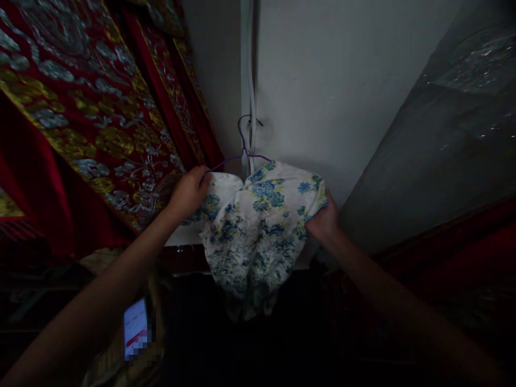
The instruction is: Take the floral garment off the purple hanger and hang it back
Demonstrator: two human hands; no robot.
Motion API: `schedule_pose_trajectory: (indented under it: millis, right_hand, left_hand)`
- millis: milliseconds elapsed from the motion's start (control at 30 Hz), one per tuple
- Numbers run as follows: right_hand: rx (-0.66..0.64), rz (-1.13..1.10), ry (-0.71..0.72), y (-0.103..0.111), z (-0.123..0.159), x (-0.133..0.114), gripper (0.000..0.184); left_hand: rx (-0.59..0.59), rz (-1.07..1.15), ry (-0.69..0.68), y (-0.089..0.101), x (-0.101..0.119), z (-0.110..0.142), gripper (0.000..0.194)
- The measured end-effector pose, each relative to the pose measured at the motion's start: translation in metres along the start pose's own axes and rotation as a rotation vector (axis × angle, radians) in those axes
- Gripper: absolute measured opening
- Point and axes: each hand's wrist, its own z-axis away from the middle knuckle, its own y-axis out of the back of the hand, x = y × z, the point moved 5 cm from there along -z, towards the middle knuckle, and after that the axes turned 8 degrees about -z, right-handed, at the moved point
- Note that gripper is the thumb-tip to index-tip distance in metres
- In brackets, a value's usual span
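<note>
A white short-sleeved shirt with blue and green flowers (pixel 264 231) hangs in front of the wall on a thin purple hanger (pixel 244 145). The hanger's hook is up by a small dark peg (pixel 259 122) on the wall. My left hand (pixel 190 189) is closed on the shirt's left shoulder, beside the hanger's arm; some of its fingertips are hidden. On the other side, my right hand (pixel 325 217) grips the end of the right sleeve, its fingers partly behind the cloth. The lower part of the shirt is bunched and fades into shadow.
Red cloth embroidered in gold and silver (pixel 116 107) covers the left side. White cables (pixel 253 86) run down the wall. A lit phone (pixel 136 328) rests low on the left. Shiny plastic sheeting (pixel 455 118) is on the right, above more red cloth (pixel 463 252).
</note>
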Motion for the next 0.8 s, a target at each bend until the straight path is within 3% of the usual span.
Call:
schedule_pose_trajectory:
  millis: [100,200,333,400,500,567,600,700,800]
  right_hand:
    - [-0.002,-0.151,-0.036,0.024,-0.012,-0.020,0.078]
    - [-0.036,-0.132,-0.009,0.024,-0.025,-0.057,0.078]
    - [-0.051,-0.118,0.072,-0.012,-0.017,-0.106,0.080]
    - [-0.205,-0.122,0.077,-0.040,0.001,-0.116,0.080]
    - [-0.676,-0.064,0.043,-0.081,0.039,-0.105,0.069]
    - [-0.819,0.095,0.085,-0.093,0.058,-0.082,0.065]
    - [-0.798,0.194,0.137,-0.095,0.061,-0.069,0.075]
    - [-0.577,0.431,0.339,-0.095,0.056,-0.034,0.117]
    - [-0.390,0.575,0.550,-0.096,0.049,-0.012,0.124]
  left_hand:
    - [0.041,0.029,0.043,0.000,-0.001,0.001,0.028]
    - [0.128,0.100,0.123,0.002,-0.003,-0.003,0.025]
    - [0.259,0.234,0.170,0.005,-0.003,-0.010,0.040]
    - [0.285,0.266,0.154,0.006,0.000,-0.012,0.052]
    - [0.273,0.335,0.115,0.003,0.009,-0.009,0.058]
    - [0.262,0.430,0.109,0.000,0.019,-0.002,0.058]
    - [0.243,0.490,0.115,-0.002,0.026,0.002,0.060]
    - [0.116,0.729,0.160,-0.007,0.060,0.012,0.076]
    - [-0.059,1.078,0.220,-0.007,0.104,0.020,0.086]
